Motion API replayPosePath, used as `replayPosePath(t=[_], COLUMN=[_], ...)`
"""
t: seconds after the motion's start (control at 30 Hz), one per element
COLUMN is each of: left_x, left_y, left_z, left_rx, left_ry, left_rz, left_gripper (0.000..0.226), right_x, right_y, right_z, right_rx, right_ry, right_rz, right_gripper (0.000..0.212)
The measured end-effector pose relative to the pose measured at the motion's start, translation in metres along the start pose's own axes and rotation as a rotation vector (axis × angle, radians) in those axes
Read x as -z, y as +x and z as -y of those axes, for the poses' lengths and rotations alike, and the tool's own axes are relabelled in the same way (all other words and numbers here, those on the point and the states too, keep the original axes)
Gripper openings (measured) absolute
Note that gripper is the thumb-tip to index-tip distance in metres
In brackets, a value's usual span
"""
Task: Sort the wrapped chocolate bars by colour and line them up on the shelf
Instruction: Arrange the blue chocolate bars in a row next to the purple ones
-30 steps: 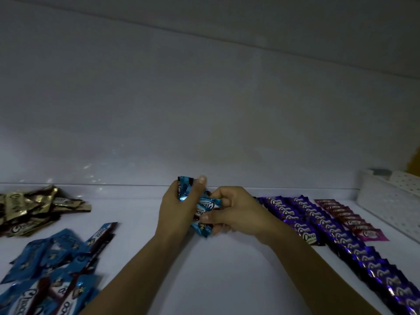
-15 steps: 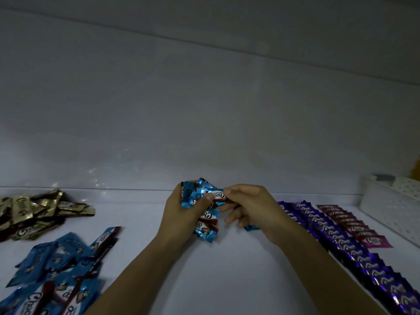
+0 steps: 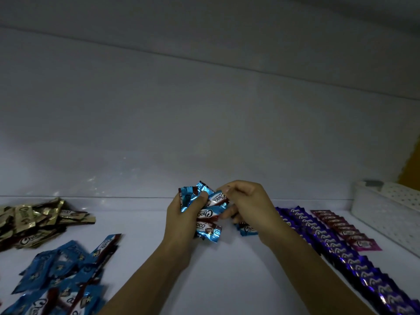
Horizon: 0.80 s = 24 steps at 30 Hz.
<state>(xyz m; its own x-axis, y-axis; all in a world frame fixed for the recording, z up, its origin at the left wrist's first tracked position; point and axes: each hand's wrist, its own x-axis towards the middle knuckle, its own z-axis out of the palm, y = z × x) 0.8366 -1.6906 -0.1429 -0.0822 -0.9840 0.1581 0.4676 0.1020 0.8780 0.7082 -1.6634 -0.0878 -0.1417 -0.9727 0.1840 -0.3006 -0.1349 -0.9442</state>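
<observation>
My left hand [image 3: 181, 220] grips a bunch of blue wrapped chocolate bars [image 3: 208, 215] above the middle of the white shelf [image 3: 227, 276]. My right hand [image 3: 247, 206] pinches the top bar of that bunch. One blue bar [image 3: 246, 229] lies flat on the shelf under my right hand, left of the purple row [image 3: 336, 244]. A pink row [image 3: 345, 230] runs beside the purple one. A loose pile of blue bars [image 3: 63, 276] lies at the front left and a pile of gold bars [image 3: 34, 221] behind it.
A white perforated plastic basket [image 3: 386, 212] stands at the far right against the back wall. The shelf's back wall [image 3: 204, 133] rises just behind my hands.
My hands lifted the blue bunch slightly and the right hand moved from the bunch's side to its top bar. A single blue bar now lies on the shelf beside the purple row.
</observation>
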Motion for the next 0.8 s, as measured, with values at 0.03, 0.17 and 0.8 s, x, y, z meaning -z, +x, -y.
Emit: replayPosePath(t=[0.03, 0.17, 0.8], left_x=[-0.002, -0.010, -0.011], left_y=[-0.003, -0.016, -0.021], left_z=[0.001, 0.009, 0.011], left_rx=[0.018, 0.046, -0.008], left_ry=[-0.017, -0.045, 0.158], left_rz=[0.003, 0.000, -0.050], left_gripper=[0.013, 0.005, 0.003], right_x=[0.002, 0.022, 0.043], right_y=[-0.001, -0.009, -0.021], right_z=[0.000, -0.009, -0.038], right_rx=[-0.006, -0.103, 0.030], right_ry=[0.009, 0.256, -0.022], right_rz=[-0.031, -0.217, -0.374], right_gripper=[0.019, 0.022, 0.017])
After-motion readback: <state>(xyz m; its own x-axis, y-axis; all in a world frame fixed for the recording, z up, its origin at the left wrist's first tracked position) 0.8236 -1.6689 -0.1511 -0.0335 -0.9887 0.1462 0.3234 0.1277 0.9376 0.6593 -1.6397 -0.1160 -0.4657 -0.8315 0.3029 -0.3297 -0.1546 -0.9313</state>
